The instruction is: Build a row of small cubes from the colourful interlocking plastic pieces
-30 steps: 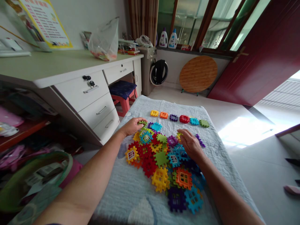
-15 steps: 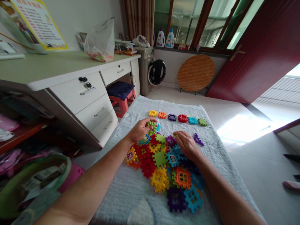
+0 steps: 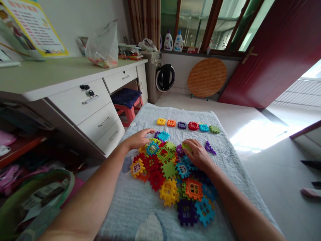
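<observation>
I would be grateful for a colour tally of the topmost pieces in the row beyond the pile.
Yellow notched plastic square: 1
Orange notched plastic square: 1
Dark purple notched plastic square: 1
Red notched plastic square: 1
Light blue notched plastic square: 1
Green notched plastic square: 1
Total: 6

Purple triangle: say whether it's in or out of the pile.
Out: the purple triangle lies on the cloth beside the right hand, apart from the pile, bare cloth showing around it.

Head-worn view; forward, downward
</observation>
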